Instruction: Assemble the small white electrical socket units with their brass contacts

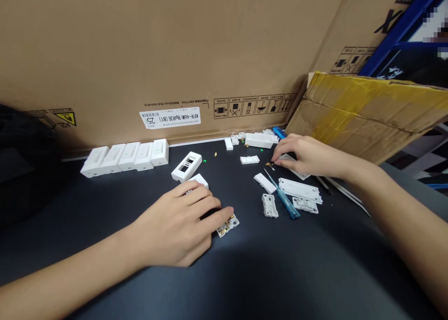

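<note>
A row of five white wall-switch modules (124,157) is stood side by side on a black workbench (245,275), against the foot of a cardboard carton (140,53) bearing a printed white label (170,117). To the right of the row, a white open switch frame (186,166) is laid at a slant, just behind a white housing piece (198,181), which is partly covered by the fingers of the left hand (178,224). The hand is spread low over the bench, and a fingertip is placed against a switch base with brass contacts (228,225); whether this base is grasped cannot be told. Loose white switch parts (249,160) are scattered further right, with a transparent blue screwdriver (284,197) lying among them. The fingers of the right hand (304,157) are drawn together and curled downward, close to a small brass part (269,165) and above a white plate (297,171); whether the brass part is pinched cannot be told. Dark slender tools (345,191) are seen at far right, beneath a torn cardboard flap (367,117).
</note>
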Tool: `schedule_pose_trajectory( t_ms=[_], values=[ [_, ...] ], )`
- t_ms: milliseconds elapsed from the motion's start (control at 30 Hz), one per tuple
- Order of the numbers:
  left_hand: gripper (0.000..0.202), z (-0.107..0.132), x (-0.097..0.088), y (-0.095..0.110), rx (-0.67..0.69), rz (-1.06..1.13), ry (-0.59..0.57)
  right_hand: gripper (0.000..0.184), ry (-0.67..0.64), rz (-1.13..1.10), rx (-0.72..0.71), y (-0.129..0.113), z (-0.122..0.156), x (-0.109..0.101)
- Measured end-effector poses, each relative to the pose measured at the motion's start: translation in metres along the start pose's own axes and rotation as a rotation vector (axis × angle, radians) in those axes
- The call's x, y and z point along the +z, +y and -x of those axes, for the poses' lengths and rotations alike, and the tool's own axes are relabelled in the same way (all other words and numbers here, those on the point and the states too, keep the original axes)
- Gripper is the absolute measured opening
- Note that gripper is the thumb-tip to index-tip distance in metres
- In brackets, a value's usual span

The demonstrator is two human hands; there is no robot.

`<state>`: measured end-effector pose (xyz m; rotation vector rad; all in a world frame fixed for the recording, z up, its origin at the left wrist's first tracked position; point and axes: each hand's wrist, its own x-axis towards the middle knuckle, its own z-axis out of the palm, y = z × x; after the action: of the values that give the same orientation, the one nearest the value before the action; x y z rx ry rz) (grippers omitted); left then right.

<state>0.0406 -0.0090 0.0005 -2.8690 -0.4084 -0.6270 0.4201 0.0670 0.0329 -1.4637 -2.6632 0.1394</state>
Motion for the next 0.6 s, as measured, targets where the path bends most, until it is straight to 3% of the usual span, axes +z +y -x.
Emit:
schedule_pose_trajectory(
  t_ms=[200,433,600],
  values=[
    [0.037,-0.002,-0.001,-0.001,0.022,0.009,-0.023,0.036,0.057,0.022,-0.015,-0.008,0.0,0.002],
    [0.026,-0.002,0.001,-0.001,0.006,0.032,-0.003,0.056,0.206,0.126,0.062,-0.011,-0.015,0.023],
    [0.025,-0.001,0.002,-0.001,-0.012,0.037,0.009,0.033,0.223,0.136,0.093,-0.005,-0.021,0.022]
  ],
)
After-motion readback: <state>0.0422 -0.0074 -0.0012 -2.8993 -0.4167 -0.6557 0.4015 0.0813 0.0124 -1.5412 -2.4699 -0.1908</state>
